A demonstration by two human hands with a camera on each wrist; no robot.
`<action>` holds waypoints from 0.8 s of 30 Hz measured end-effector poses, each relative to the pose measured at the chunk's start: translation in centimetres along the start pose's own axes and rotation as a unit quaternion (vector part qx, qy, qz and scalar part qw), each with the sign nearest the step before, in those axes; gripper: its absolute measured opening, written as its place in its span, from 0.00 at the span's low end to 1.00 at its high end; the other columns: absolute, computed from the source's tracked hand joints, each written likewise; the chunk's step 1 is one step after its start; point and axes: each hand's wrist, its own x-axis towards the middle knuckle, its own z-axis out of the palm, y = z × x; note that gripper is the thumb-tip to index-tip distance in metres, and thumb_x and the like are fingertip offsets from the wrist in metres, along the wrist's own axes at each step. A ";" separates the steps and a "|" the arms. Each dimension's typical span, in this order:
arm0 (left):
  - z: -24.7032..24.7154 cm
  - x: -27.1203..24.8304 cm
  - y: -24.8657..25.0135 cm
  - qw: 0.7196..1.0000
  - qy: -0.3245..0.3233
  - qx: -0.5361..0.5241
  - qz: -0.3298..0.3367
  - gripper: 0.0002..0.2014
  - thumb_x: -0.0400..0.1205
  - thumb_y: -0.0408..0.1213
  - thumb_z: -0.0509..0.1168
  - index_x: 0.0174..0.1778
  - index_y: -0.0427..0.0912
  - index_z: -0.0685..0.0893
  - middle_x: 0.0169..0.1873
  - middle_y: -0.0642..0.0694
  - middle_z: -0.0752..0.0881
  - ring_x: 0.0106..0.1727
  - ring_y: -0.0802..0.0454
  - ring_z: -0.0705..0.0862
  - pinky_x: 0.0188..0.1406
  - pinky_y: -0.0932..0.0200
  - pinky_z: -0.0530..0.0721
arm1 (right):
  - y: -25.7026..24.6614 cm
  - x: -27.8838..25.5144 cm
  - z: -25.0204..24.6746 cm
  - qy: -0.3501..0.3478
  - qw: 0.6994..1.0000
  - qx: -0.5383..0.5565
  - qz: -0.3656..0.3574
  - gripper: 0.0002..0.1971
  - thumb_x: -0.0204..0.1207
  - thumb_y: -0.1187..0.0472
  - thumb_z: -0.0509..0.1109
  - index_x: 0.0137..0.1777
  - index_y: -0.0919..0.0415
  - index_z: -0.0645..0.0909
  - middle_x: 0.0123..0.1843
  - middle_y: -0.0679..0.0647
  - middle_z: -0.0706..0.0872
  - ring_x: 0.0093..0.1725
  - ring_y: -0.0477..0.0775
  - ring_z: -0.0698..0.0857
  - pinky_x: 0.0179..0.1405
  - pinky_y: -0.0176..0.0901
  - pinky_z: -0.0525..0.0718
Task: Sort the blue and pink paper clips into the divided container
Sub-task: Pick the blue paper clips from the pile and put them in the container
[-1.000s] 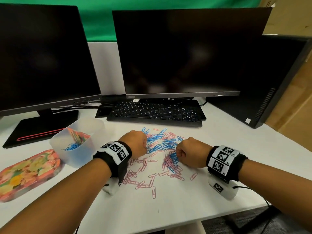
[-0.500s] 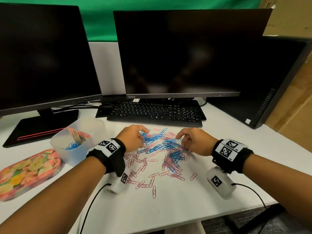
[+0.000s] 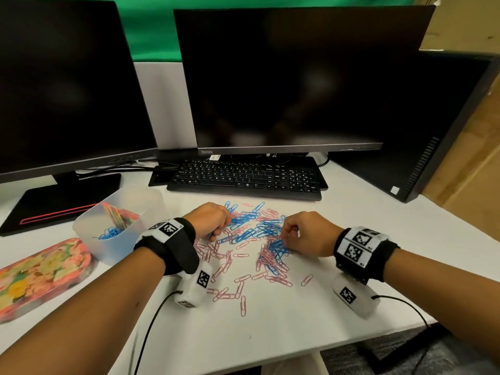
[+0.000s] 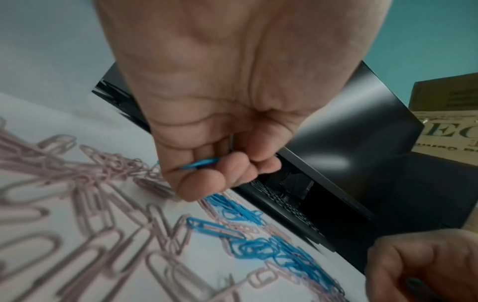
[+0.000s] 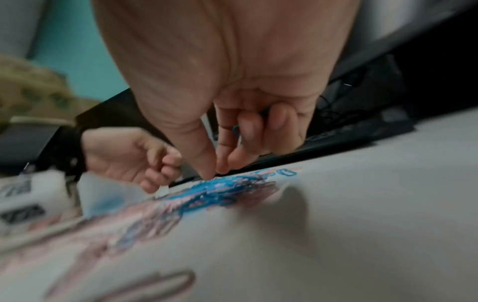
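Blue clips (image 3: 251,228) sit tangled with pink clips (image 3: 216,253) mid-desk, so we pick singles. Our left hand (image 3: 209,220) and right hand (image 3: 308,234) each pinch blue ones; the container (image 3: 108,247) waits left.

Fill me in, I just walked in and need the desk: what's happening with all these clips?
A person is sorting paper clips by colour. The left hand holds blue clips in curled fingers; the right hand pinches at the mixed pile, a blue clip tucked in its fingers. The divided container holds some blue clips; most remain on the desk.
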 end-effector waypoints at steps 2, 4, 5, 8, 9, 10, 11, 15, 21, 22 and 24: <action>0.1 0.1 0.1 1.000 -0.009 0.014 -0.007 0.12 0.77 0.21 0.53 0.33 0.36 0.79 0.29 0.42 0.69 0.24 0.50 0.64 0.23 0.63 0.63 | -0.6 0.0 0.7 -0.009 0.998 -0.062 -0.014 0.05 0.74 0.55 0.72 0.48 0.51 0.86 0.40 0.43 0.83 0.41 0.45 0.81 0.40 0.35 0.76; 0.3 0.1 0.1 0.994 -0.007 0.112 0.015 0.09 0.82 0.29 0.59 0.40 0.37 0.84 0.34 0.44 0.79 0.30 0.49 0.75 0.26 0.63 0.72 | -1.0 0.2 1.0 -0.014 0.996 -0.091 -0.018 0.06 0.73 0.53 0.72 0.49 0.51 0.86 0.43 0.45 0.85 0.43 0.48 0.81 0.40 0.38 0.78; 0.4 0.1 0.0 0.982 0.002 0.185 0.037 0.08 0.82 0.33 0.62 0.43 0.39 0.87 0.40 0.46 0.85 0.38 0.49 0.82 0.33 0.62 0.79 | -1.1 0.3 1.0 -0.017 0.995 -0.092 -0.019 0.07 0.74 0.54 0.72 0.49 0.52 0.86 0.44 0.47 0.86 0.44 0.48 0.82 0.42 0.39 0.81; 0.8 -0.2 -0.4 0.937 0.028 0.340 0.073 0.06 0.80 0.36 0.66 0.44 0.48 0.88 0.50 0.51 0.87 0.53 0.50 0.85 0.51 0.62 0.82 | -1.6 0.5 0.8 -0.031 0.995 -0.087 -0.023 0.05 0.75 0.58 0.71 0.48 0.55 0.86 0.44 0.47 0.86 0.44 0.49 0.83 0.43 0.40 0.82; 1.0 -0.1 -0.5 0.929 0.034 0.361 0.075 0.06 0.80 0.35 0.66 0.44 0.49 0.88 0.51 0.51 0.87 0.55 0.50 0.84 0.52 0.63 0.81 | -1.6 0.6 0.8 -0.032 0.995 -0.086 -0.024 0.05 0.74 0.59 0.71 0.47 0.55 0.86 0.43 0.47 0.85 0.43 0.49 0.82 0.42 0.40 0.81; 1.1 -0.1 -0.5 0.925 0.039 0.370 0.077 0.06 0.79 0.35 0.67 0.45 0.50 0.88 0.52 0.51 0.87 0.55 0.50 0.84 0.52 0.63 0.80 | -1.7 0.6 0.8 -0.031 0.996 -0.084 -0.026 0.03 0.74 0.60 0.70 0.45 0.55 0.86 0.41 0.46 0.84 0.43 0.49 0.82 0.40 0.39 0.80; 1.1 -0.1 -0.5 0.923 0.041 0.375 0.078 0.07 0.79 0.34 0.67 0.44 0.50 0.89 0.52 0.51 0.88 0.55 0.50 0.84 0.51 0.63 0.80 | -1.7 0.6 0.8 -0.030 0.996 -0.080 -0.025 0.03 0.74 0.61 0.70 0.43 0.55 0.85 0.41 0.46 0.84 0.43 0.50 0.82 0.39 0.39 0.79; 1.0 0.1 -0.7 0.923 0.043 0.375 0.079 0.07 0.78 0.34 0.68 0.38 0.51 0.87 0.49 0.52 0.88 0.53 0.51 0.85 0.50 0.61 0.81 | -1.5 0.7 0.5 -0.030 0.998 -0.061 -0.019 0.03 0.73 0.61 0.70 0.42 0.56 0.86 0.43 0.48 0.88 0.46 0.50 0.85 0.41 0.40 0.82; -0.1 0.2 -0.7 0.944 0.062 0.310 0.091 0.05 0.76 0.35 0.74 0.37 0.50 0.87 0.40 0.54 0.85 0.46 0.54 0.83 0.44 0.64 0.78 | -0.8 1.1 -1.1 0.009 0.999 -0.028 -0.028 0.04 0.73 0.63 0.73 0.41 0.52 0.85 0.39 0.42 0.86 0.41 0.43 0.82 0.33 0.27 0.73; -0.3 0.2 -0.6 0.948 0.064 0.299 0.090 0.05 0.76 0.34 0.73 0.39 0.51 0.88 0.41 0.53 0.84 0.46 0.53 0.82 0.44 0.64 0.77 | -0.7 1.2 -1.3 0.012 1.000 -0.012 -0.022 0.05 0.73 0.63 0.73 0.42 0.51 0.85 0.39 0.42 0.86 0.40 0.42 0.82 0.34 0.27 0.75; -0.6 0.2 -0.6 0.949 0.063 0.299 0.083 0.07 0.77 0.33 0.72 0.42 0.52 0.88 0.46 0.51 0.83 0.49 0.51 0.83 0.45 0.63 0.77 | -0.4 1.5 -1.5 0.013 0.999 0.040 -0.010 0.08 0.73 0.64 0.71 0.48 0.50 0.85 0.42 0.48 0.90 0.44 0.47 0.86 0.44 0.35 0.83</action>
